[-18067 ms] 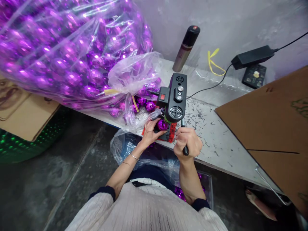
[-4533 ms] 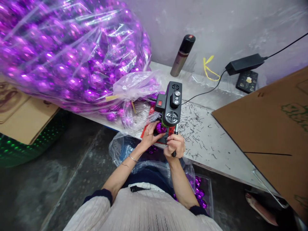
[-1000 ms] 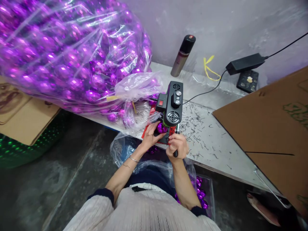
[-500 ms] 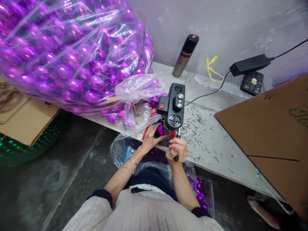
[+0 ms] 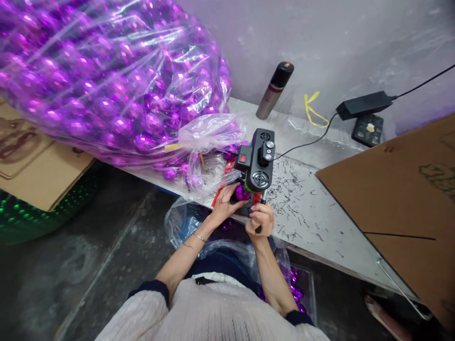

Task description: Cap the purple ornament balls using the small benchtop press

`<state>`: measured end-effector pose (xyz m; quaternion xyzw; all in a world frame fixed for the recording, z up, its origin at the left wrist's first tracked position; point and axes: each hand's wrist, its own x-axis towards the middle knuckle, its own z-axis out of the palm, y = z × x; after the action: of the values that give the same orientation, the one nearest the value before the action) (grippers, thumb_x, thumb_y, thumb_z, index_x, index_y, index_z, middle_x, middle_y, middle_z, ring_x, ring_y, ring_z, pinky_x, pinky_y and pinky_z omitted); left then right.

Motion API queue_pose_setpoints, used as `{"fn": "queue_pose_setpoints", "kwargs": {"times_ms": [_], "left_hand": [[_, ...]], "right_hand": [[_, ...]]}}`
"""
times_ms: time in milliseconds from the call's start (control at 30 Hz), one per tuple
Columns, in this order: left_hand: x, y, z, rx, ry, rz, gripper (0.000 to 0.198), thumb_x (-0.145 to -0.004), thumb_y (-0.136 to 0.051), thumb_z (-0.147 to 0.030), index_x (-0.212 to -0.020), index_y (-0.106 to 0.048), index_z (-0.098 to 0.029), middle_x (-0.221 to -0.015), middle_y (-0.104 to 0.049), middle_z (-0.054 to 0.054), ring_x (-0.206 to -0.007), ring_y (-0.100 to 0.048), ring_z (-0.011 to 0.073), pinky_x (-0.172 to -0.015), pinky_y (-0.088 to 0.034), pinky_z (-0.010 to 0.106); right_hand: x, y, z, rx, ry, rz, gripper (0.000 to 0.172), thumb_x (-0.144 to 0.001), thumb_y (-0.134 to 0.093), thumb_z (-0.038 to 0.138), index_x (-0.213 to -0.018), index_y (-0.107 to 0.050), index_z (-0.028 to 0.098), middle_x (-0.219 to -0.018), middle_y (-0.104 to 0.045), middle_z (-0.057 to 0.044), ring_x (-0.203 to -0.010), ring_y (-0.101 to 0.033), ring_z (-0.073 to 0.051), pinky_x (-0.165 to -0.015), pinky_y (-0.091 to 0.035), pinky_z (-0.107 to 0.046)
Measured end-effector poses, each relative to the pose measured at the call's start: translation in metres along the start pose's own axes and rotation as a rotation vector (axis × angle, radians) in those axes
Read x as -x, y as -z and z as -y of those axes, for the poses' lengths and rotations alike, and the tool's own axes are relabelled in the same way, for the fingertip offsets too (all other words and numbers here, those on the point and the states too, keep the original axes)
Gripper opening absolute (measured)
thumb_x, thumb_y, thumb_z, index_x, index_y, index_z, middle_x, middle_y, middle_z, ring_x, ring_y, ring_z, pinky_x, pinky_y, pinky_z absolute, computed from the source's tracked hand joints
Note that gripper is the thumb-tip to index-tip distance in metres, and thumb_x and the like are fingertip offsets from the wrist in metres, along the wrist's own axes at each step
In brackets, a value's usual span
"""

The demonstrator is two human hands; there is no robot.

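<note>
A small black bench drill press (image 5: 262, 161) with a red switch stands at the front of the table. Beneath its head sits a shiny purple bauble (image 5: 242, 192). My left hand (image 5: 225, 204) grips this bauble from the left, thumb and fingers around its side. My right hand (image 5: 261, 219) is wrapped round the black-ended lever handle (image 5: 258, 229) on the press's right side. The drill tip and the contact point on the bauble are hidden under the head.
A huge clear bag of purple baubles (image 5: 117, 90) fills the left. Dark shavings (image 5: 291, 189) litter the table (image 5: 320, 222). A spray can (image 5: 275, 90), yellow tie (image 5: 314, 111) and power adapter (image 5: 366, 105) lie behind. A cardboard box (image 5: 398, 189) stands right; a bin of baubles (image 5: 302, 289) is below.
The whole view has shifted slightly. Both hands stay in the same places, on the bauble and the lever, with little visible movement.
</note>
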<state>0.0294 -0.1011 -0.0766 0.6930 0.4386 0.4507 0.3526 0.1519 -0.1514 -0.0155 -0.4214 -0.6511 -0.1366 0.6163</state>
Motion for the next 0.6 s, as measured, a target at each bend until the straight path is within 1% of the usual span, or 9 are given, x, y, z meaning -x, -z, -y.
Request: {"fn": "queue_pose_setpoints", "kwargs": {"times_ms": [67, 167, 233, 300, 367, 433, 500, 567, 600], "left_hand": [[-0.002, 0.001, -0.001, 0.017, 0.012, 0.005, 0.059, -0.084, -0.079, -0.047, -0.136, -0.061, -0.024, -0.133, -0.070, 0.012, -0.129, -0.063, 0.0290, -0.115, -0.046, 0.050], [-0.001, 0.003, -0.004, 0.019, 0.029, 0.014, 0.059, -0.085, -0.079, -0.048, -0.136, -0.061, -0.025, -0.134, -0.070, 0.011, -0.129, -0.064, 0.0285, -0.115, -0.047, 0.050], [0.008, 0.007, -0.006, -0.008, 0.001, -0.018, 0.061, -0.085, -0.078, -0.050, -0.138, -0.060, -0.026, -0.134, -0.070, 0.011, -0.129, -0.064, 0.0289, -0.116, -0.046, 0.052], [0.026, 0.012, -0.007, -0.073, -0.056, -0.047, 0.065, -0.085, -0.077, -0.054, -0.140, -0.058, -0.026, -0.135, -0.070, 0.012, -0.128, -0.065, 0.0297, -0.116, -0.046, 0.053], [0.052, 0.020, -0.008, -0.164, -0.138, -0.016, 0.068, -0.084, -0.076, -0.058, -0.141, -0.058, -0.026, -0.133, -0.071, 0.013, -0.125, -0.067, 0.0307, -0.111, -0.050, 0.052], [0.078, 0.026, -0.007, -0.249, -0.229, 0.062, 0.072, -0.081, -0.076, -0.061, -0.141, -0.059, -0.024, -0.129, -0.072, 0.015, -0.120, -0.070, 0.0318, -0.103, -0.056, 0.049], [0.093, 0.031, -0.006, -0.303, -0.316, 0.097, 0.079, -0.078, -0.076, -0.065, -0.142, -0.058, -0.021, -0.126, -0.073, 0.017, -0.115, -0.072, 0.0323, -0.094, -0.059, 0.046], [0.087, 0.034, -0.004, -0.331, -0.375, 0.067, 0.076, -0.082, -0.072, -0.064, -0.142, -0.058, -0.020, -0.123, -0.074, 0.017, -0.112, -0.073, 0.0309, -0.091, -0.060, 0.043], [0.074, 0.035, -0.003, -0.342, -0.376, 0.030, 0.066, -0.088, -0.068, -0.060, -0.140, -0.059, -0.020, -0.122, -0.074, 0.016, -0.113, -0.073, 0.0295, -0.092, -0.059, 0.042]], "right_hand": [[-0.012, 0.004, 0.007, 0.005, -0.083, -0.031, 0.024, -0.097, -0.043, 0.016, -0.077, -0.055, 0.023, -0.073, -0.062, 0.000, -0.063, -0.059, -0.014, -0.064, -0.047, -0.032], [-0.040, 0.011, 0.020, 0.036, -0.191, 0.009, 0.025, -0.096, -0.046, 0.014, -0.074, -0.055, 0.023, -0.070, -0.062, 0.000, -0.065, -0.061, -0.015, -0.063, -0.046, -0.031], [-0.057, 0.016, 0.027, 0.029, -0.217, 0.028, 0.027, -0.095, -0.047, 0.012, -0.071, -0.054, 0.023, -0.067, -0.060, 0.001, -0.066, -0.062, -0.015, -0.063, -0.045, -0.031], [-0.067, 0.018, 0.029, 0.017, -0.217, 0.038, 0.027, -0.095, -0.048, 0.011, -0.071, -0.052, 0.023, -0.066, -0.059, 0.001, -0.066, -0.062, -0.014, -0.063, -0.045, -0.030], [-0.067, 0.020, 0.029, 0.016, -0.205, 0.052, 0.026, -0.095, -0.048, 0.010, -0.072, -0.052, 0.023, -0.067, -0.060, 0.001, -0.067, -0.062, -0.014, -0.063, -0.045, -0.030], [-0.061, 0.020, 0.027, 0.019, -0.190, 0.069, 0.025, -0.094, -0.048, 0.009, -0.074, -0.053, 0.022, -0.069, -0.060, 0.001, -0.068, -0.063, -0.014, -0.063, -0.046, -0.030], [-0.052, 0.019, 0.025, 0.015, -0.176, 0.078, 0.024, -0.094, -0.048, 0.007, -0.075, -0.053, 0.022, -0.069, -0.060, 0.001, -0.069, -0.063, -0.014, -0.063, -0.046, -0.029], [-0.046, 0.018, 0.024, 0.007, -0.167, 0.075, 0.024, -0.093, -0.048, 0.006, -0.076, -0.054, 0.022, -0.070, -0.060, 0.001, -0.069, -0.063, -0.014, -0.064, -0.047, -0.029], [-0.045, 0.017, 0.024, 0.003, -0.161, 0.072, 0.023, -0.092, -0.048, 0.005, -0.077, -0.054, 0.022, -0.069, -0.060, 0.002, -0.070, -0.063, -0.014, -0.064, -0.047, -0.029]]}}
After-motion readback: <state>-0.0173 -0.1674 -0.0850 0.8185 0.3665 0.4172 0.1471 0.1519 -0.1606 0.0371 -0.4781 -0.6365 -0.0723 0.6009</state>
